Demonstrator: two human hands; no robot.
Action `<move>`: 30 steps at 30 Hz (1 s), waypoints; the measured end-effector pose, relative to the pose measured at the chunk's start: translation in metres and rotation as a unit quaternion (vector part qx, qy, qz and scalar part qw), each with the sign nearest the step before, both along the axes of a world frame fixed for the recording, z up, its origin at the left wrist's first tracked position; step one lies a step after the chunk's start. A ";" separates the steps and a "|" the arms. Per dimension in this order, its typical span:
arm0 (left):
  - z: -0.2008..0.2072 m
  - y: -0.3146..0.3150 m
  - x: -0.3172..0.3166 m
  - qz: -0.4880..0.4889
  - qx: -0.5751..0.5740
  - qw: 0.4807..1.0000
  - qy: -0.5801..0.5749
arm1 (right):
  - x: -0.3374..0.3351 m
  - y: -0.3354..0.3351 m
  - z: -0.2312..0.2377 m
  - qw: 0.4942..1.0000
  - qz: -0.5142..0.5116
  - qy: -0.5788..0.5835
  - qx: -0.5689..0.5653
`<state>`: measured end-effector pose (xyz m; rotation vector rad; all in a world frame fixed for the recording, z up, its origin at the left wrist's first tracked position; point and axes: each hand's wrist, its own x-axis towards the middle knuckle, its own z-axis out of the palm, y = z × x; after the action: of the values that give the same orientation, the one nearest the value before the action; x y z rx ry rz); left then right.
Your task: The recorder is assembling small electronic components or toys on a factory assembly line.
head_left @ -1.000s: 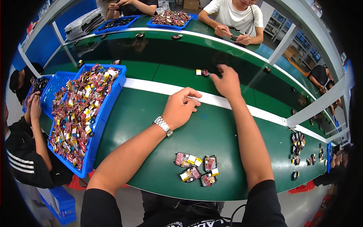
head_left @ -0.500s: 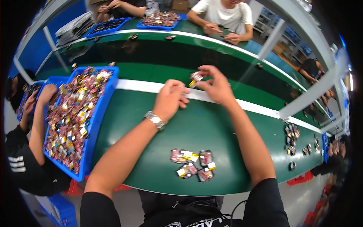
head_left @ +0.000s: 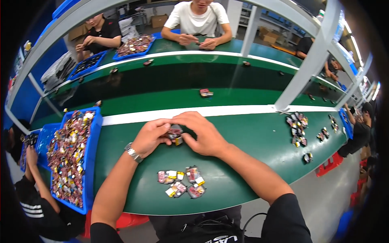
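Both hands [head_left: 178, 135] pinching a small packet [head_left: 175, 133], seemingly clear of the white belt edge [head_left: 227, 110]

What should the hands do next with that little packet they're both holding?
Probably set it down with the small pile of packets near the table's front edge. Both the left hand and right hand pinch one small packet just above the green table, and that pile lies directly below them.
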<state>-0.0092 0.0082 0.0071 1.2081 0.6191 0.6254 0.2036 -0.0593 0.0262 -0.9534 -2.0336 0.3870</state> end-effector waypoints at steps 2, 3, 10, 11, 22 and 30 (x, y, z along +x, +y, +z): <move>-0.002 -0.001 0.000 0.008 0.005 1.000 0.005 | -0.001 0.001 -0.005 0.997 -0.023 -0.029 0.073; -0.002 -0.002 -0.001 0.003 0.008 1.000 -0.001 | -0.002 0.000 -0.004 0.996 -0.020 -0.043 0.072; 0.000 -0.002 0.000 0.002 0.001 1.000 0.015 | -0.008 0.003 -0.011 0.995 -0.041 -0.062 0.065; 0.001 -0.002 -0.001 0.001 0.000 1.000 0.019 | -0.010 0.002 -0.010 0.996 -0.042 -0.055 0.058; 0.008 -0.005 0.002 -0.018 0.011 1.000 0.012 | -0.007 0.003 -0.011 0.996 -0.057 -0.058 0.038; 0.001 -0.003 0.001 -0.074 0.022 0.997 -0.030 | -0.011 0.002 -0.019 0.994 -0.104 0.028 -0.023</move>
<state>-0.0085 0.0050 0.0080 1.2598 0.4624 0.5512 0.1931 -0.0574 0.0076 -1.1585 -1.8611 0.3449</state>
